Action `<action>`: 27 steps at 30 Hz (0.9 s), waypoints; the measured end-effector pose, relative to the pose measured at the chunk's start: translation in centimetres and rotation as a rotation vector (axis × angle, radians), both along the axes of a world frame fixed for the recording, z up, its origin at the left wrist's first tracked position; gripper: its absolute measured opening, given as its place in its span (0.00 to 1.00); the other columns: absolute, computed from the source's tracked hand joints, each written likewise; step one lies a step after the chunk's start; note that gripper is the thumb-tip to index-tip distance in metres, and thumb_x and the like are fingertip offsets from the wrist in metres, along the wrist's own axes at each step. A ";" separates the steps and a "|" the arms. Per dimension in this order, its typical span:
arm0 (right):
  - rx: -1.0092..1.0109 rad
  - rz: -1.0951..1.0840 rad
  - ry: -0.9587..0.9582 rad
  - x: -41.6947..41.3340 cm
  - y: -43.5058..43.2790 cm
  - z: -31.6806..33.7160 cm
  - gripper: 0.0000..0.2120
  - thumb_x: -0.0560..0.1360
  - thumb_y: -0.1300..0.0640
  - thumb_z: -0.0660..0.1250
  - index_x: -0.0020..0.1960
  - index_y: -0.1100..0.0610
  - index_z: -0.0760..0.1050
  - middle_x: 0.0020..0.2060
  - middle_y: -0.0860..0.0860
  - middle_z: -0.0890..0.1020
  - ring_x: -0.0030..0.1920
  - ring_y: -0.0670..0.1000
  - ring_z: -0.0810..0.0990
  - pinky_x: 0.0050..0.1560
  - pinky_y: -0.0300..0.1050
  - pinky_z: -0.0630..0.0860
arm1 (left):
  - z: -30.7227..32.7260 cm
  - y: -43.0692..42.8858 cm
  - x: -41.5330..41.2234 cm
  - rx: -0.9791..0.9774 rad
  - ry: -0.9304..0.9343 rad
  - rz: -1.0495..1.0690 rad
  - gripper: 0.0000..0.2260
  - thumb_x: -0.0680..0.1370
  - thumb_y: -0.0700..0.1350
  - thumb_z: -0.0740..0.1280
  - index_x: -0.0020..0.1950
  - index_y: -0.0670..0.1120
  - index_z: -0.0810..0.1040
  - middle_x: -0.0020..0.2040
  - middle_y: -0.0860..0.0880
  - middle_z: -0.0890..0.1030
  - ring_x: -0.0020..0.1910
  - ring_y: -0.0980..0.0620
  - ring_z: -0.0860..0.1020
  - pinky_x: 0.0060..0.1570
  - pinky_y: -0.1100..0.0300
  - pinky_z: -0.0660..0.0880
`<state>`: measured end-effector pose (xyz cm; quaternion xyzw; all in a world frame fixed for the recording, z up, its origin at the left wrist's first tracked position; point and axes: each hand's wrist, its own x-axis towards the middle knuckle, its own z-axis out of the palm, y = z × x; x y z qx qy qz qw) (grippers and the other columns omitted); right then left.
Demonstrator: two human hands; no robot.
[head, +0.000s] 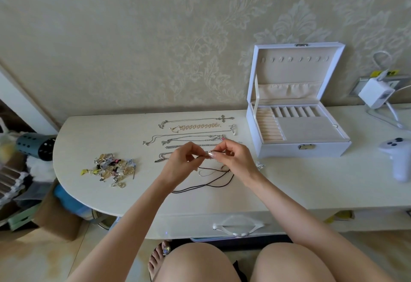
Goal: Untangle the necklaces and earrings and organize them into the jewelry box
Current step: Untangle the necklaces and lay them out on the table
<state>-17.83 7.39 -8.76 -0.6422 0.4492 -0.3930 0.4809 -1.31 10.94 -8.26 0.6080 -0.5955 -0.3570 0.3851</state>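
Note:
My left hand (181,160) and my right hand (233,159) meet above the table's middle, both pinching a dark cord necklace (208,185) near its small clasp. Its loops trail onto the white table (289,183) below my hands. Several untangled necklaces lie in rows behind my hands: a cross chain (200,119), a pearl piece (195,127) and thin silver chains (178,137). A pile of earrings (111,169) sits to the left. The white jewelry box (298,147) stands open at the right, its beige compartments showing.
A white controller (398,159) lies at the far right edge. A charger and cable (375,92) hang at the wall behind it. A drawer handle (236,226) shows under the table front. Boxes and a dark perforated container (36,147) crowd the floor to the left.

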 end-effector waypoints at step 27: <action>0.026 0.117 0.084 -4.1 -1.8 3.4 0.12 0.77 0.55 0.64 0.39 0.60 0.79 0.27 0.48 0.72 0.30 0.43 0.69 0.35 0.32 0.67 | -0.9 -1.9 1.1 -0.018 0.041 0.554 0.11 0.79 0.48 0.61 0.43 0.41 0.76 0.31 0.51 0.79 0.34 0.53 0.75 0.34 0.60 0.69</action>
